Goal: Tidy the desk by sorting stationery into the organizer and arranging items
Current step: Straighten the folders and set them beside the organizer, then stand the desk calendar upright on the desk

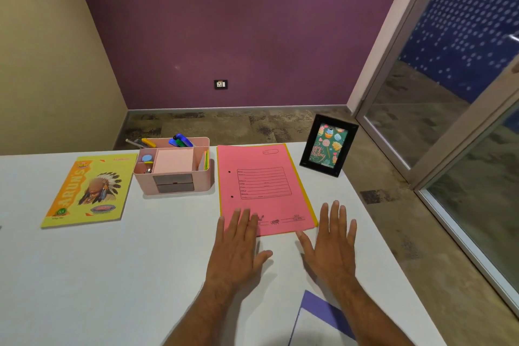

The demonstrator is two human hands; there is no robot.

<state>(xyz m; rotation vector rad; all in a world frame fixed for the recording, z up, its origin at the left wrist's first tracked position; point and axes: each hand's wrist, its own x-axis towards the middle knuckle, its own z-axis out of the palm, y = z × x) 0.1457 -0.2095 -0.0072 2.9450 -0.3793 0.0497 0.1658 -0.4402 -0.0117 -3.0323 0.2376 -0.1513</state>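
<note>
Basically, pink folder (264, 188) lies lengthwise straight ahead, near edge between both grips: left hand (238, 244) spread flat overlapping its corner, right hand (331, 244) spread beside it.

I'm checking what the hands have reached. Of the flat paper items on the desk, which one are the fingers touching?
The pink folder: the left hand lays its fingertips on its near corner. The yellow notebook lies untouched, far left beyond the organizer.
</note>
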